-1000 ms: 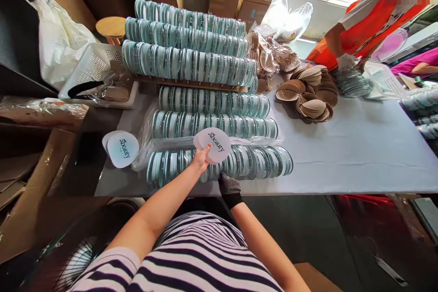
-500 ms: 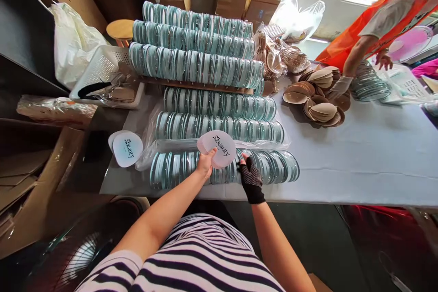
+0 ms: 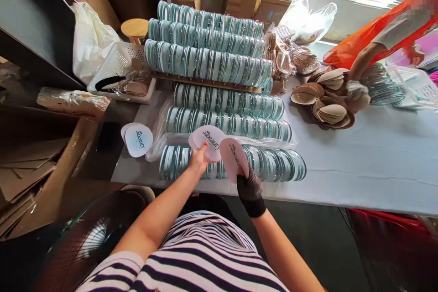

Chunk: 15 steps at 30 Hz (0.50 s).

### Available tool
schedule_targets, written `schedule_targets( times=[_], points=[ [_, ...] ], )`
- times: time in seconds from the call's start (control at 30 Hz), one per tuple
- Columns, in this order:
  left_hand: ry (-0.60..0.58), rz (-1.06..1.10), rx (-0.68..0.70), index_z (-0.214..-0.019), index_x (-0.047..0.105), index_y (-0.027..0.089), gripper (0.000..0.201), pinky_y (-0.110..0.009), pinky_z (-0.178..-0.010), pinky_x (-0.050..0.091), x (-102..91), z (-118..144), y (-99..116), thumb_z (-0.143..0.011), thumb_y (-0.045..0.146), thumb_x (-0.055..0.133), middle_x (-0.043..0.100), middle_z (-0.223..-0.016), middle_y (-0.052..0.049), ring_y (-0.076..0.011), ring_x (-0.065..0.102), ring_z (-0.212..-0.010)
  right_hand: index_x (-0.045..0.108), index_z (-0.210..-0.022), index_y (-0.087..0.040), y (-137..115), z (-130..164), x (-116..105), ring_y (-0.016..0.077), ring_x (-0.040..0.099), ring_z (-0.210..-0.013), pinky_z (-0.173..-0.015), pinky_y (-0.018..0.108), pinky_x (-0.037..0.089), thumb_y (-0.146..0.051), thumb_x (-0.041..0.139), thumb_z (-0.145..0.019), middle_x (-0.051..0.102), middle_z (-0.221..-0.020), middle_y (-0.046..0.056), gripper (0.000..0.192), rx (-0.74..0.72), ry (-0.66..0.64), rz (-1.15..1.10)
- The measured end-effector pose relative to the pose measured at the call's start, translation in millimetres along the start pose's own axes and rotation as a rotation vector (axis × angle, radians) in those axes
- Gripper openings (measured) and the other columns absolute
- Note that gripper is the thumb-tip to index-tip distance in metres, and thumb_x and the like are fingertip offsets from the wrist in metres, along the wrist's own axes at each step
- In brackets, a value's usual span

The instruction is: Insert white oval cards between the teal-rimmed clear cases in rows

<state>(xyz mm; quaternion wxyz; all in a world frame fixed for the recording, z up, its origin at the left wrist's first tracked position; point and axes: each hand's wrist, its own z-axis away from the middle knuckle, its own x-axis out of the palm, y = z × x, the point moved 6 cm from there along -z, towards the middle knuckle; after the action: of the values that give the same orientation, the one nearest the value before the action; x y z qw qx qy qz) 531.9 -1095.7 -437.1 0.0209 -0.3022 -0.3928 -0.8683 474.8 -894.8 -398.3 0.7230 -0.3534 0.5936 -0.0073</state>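
My bare left hand (image 3: 199, 160) pinches a small fanned stack of pale pink rounded cards (image 3: 207, 142) printed "beauty". In my right hand (image 3: 250, 186), which wears a black dotted fingerless glove, a single pink card (image 3: 234, 159) with the same print is gripped and tilted. Its edge sits close beside the stack. Both hands are above the front row of round glass discs (image 3: 277, 164), which stand on edge with white pieces between them. Left of that row, a few more printed cards (image 3: 138, 139) lie on the table.
More glass disc rows (image 3: 208, 66) stand behind. Brown oval pieces (image 3: 330, 114) lie in piles at the right, where a co-worker's gloved hand (image 3: 357, 90) reaches in. A white basket (image 3: 102, 69) stands at the left, and a fan (image 3: 92, 242) below it.
My right hand has taken a card from the stack and holds it apart. The stack in my left hand is fanned wider. The view has shifted slightly, and the co-worker's hand has moved.
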Motion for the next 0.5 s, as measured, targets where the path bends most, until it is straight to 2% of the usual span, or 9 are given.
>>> schedule_targets(
  times=[0.03,0.13,0.2,0.27,0.37,0.43,0.5],
  points=[
    [0.009,0.017,-0.006,-0.106,0.066,0.019,0.039,-0.046,-0.091,0.053,-2.1,-6,6,-0.07,0.023,0.08,0.072,-0.109,-0.011,-0.027,0.068,-0.101,0.055,-0.135,-0.015,8,18,4,0.0276,0.068,-0.083,-0.072,0.035,0.052,-0.038,0.036,-0.092,0.072,-0.097,0.015,0.052,-0.016,-0.04,0.06],
    [0.014,0.028,-0.04,-0.104,0.066,0.018,0.038,-0.046,-0.092,0.053,-7.9,-20,14,-0.069,0.021,0.08,0.073,-0.106,-0.01,-0.0262,0.068,-0.102,0.048,-0.141,-0.025,19,65,30,0.0256,0.07,-0.078,-0.066,0.031,0.049,-0.036,0.035,-0.095,0.074,-0.093,0.011,0.05,-0.059,-0.273,0.165],
    [0.029,0.029,-0.068,-0.102,0.066,0.018,0.036,-0.046,-0.093,0.053,-11.7,-24,13,-0.069,0.019,0.08,0.074,-0.102,-0.009,-0.0256,0.068,-0.101,0.042,-0.145,-0.03,12,74,51,0.0243,0.07,-0.079,-0.065,0.029,0.047,-0.033,0.036,-0.096,0.074,-0.093,0.009,0.05,-0.053,-0.4,0.208],
    [0.023,0.031,-0.074,-0.101,0.067,0.018,0.033,-0.046,-0.093,0.053,-12.9,-25,11,-0.07,0.018,0.079,0.074,-0.099,-0.009,-0.0252,0.068,-0.1,0.038,-0.146,-0.03,-4,61,66,0.023,0.07,-0.08,-0.065,0.028,0.045,-0.03,0.039,-0.096,0.073,-0.094,0.009,0.05,-0.038,-0.45,0.244],
    [-0.01,0.034,-0.045,-0.1,0.067,0.017,0.031,-0.045,-0.095,0.052,-11.0,-24,9,-0.071,0.017,0.078,0.075,-0.099,-0.009,-0.0245,0.069,-0.099,0.045,-0.137,-0.022,-26,25,78,0.0206,0.069,-0.083,-0.064,0.025,0.041,-0.03,0.041,-0.096,0.072,-0.098,0.011,0.041,0.0,-0.438,0.259],
    [-0.013,0.037,-0.033,-0.101,0.067,0.016,0.032,-0.046,-0.095,0.052,-10.4,-22,9,-0.071,0.017,0.078,0.074,-0.1,-0.009,-0.0245,0.069,-0.099,0.051,-0.126,-0.018,-31,9,78,0.0205,0.068,-0.085,-0.064,0.025,0.039,-0.035,0.04,-0.097,0.071,-0.099,0.012,0.036,0.033,-0.398,0.256],
    [-0.009,0.035,-0.036,-0.101,0.067,0.016,0.032,-0.047,-0.095,0.051,-10.7,-22,9,-0.071,0.018,0.078,0.074,-0.1,-0.01,-0.0249,0.069,-0.098,0.054,-0.119,-0.018,-27,6,76,0.0209,0.068,-0.086,-0.064,0.025,0.038,-0.038,0.038,-0.098,0.071,-0.098,0.011,0.034,0.053,-0.365,0.256]
  ],
)
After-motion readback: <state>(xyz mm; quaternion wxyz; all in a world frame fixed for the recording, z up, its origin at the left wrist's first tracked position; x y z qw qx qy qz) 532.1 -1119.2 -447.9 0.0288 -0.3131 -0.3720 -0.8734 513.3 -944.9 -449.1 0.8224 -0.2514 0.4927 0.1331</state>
